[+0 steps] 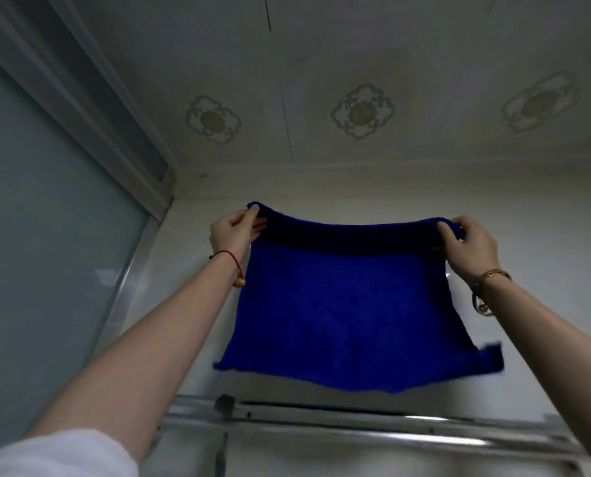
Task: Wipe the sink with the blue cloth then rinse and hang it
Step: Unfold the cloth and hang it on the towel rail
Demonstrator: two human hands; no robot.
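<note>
The head camera is tilted upward toward a wall and ceiling. The blue cloth (349,311) occupies the centre of the view, spread flat and hanging. Its top edge is stretched between both raised hands and its bottom hem hangs free.

Left hand (233,232): located at 10 o'clock from the cloth centre. The fingers and thumb are closed in a pinch on the upper left corner of the cloth. A red string bracelet (226,256) with a small gold charm sits on this wrist.

Right hand (469,246): located at 2 o'clock from the cloth centre. The fingers are curled over the upper right corner, with the thumb gripping against them. A gold bangle (491,275) sits on this wrist.

A metal rail (338,425) runs horizontally at 6 o'clock, below the bottom hem. Whether the hem touches the rail cannot be determined.

A frosted glass panel (46,235) in a metal frame stands at 9 o'clock. Patterned ceiling tiles (362,113) fill the 12 o'clock area.
</note>
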